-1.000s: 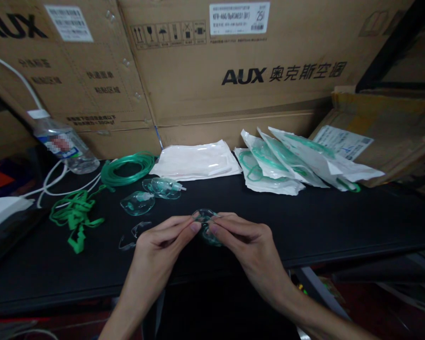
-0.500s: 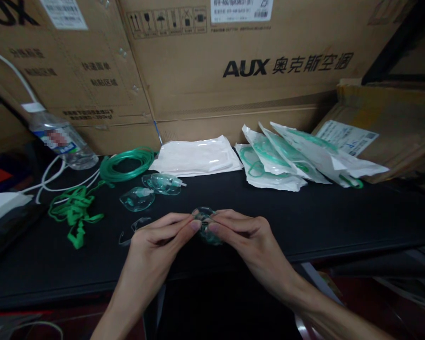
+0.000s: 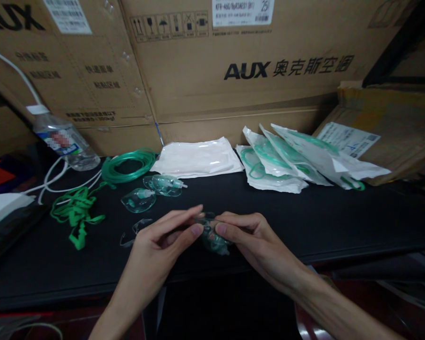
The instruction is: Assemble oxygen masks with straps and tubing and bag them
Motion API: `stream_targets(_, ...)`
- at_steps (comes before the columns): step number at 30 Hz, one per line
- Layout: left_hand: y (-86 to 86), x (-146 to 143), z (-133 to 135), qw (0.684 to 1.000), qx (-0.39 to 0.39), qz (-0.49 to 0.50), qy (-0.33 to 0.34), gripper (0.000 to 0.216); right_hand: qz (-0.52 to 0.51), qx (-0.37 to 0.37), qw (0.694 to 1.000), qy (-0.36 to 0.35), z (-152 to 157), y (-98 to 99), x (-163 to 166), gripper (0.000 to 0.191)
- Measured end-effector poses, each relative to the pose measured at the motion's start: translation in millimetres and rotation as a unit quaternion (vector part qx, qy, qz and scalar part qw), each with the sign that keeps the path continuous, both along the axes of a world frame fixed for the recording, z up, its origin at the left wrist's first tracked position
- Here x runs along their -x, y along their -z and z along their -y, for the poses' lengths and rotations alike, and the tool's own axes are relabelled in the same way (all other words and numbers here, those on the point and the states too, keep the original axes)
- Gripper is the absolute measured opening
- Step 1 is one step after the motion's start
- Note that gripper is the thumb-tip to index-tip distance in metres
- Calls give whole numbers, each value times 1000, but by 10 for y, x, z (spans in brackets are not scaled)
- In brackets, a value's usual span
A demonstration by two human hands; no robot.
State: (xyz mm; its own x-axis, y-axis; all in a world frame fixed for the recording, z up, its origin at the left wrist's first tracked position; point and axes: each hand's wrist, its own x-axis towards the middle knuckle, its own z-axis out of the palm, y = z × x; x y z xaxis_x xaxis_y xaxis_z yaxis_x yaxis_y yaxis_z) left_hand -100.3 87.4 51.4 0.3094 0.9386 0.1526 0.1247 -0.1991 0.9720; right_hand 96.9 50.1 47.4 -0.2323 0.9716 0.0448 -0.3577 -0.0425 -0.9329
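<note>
A clear green oxygen mask (image 3: 214, 242) is held between my two hands, just above the black table's front part. My right hand (image 3: 253, 236) pinches its upper right side, thumb in front and fingers behind. My left hand (image 3: 170, 231) has its thumb at the mask's upper left edge; its forefinger is stretched out and lifted above the thumb. Part of the mask is hidden behind the fingers. Left of my left hand lie small clear strips (image 3: 127, 240). Farther back are two more masks, one (image 3: 137, 200) in front of the other (image 3: 163, 185).
Green tubing (image 3: 108, 172) lies coiled beside a tangle of green elastic straps (image 3: 76, 212). A plastic bottle (image 3: 69, 141) leans at the back left near white cables. White pouches (image 3: 198, 158) and packed masks (image 3: 286, 158) line the back, before large cardboard boxes (image 3: 269, 99).
The held mask has shifted slightly down and to the right. My left forefinger has straightened and lifted, and the left hand's fingers are farther apart. My right hand keeps its pinch.
</note>
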Motion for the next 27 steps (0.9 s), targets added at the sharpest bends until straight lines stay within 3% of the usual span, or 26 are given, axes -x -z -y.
stream_targets(2,1,19,-4,999,-34,-2,19,33,-15,26,1000,-4,-3,-4,-13,13)
stream_targets(5,-23,40,-6,995,-63,-44,66,13,-30,77,997,-5,-18,-5,-23,15)
stream_targets(9,-68,19,10,994,-3,-59,93,17,-40,110,993,-25,-50,-7,-46,24)
stream_targets(13,-39,-32,51,994,101,-12,39,31,-27,88,995,-49,-30,-58,-94,37)
stream_targets(16,22,-65,75,989,138,42,-45,31,28,46,998,-36,0,-105,-114,33)
stream_targets(18,41,-83,88,985,152,57,-63,31,51,27,998,-22,6,-116,-117,32)
stream_targets(27,27,-110,170,956,253,147,14,31,28,-11,999,-24,-26,-81,-181,17)
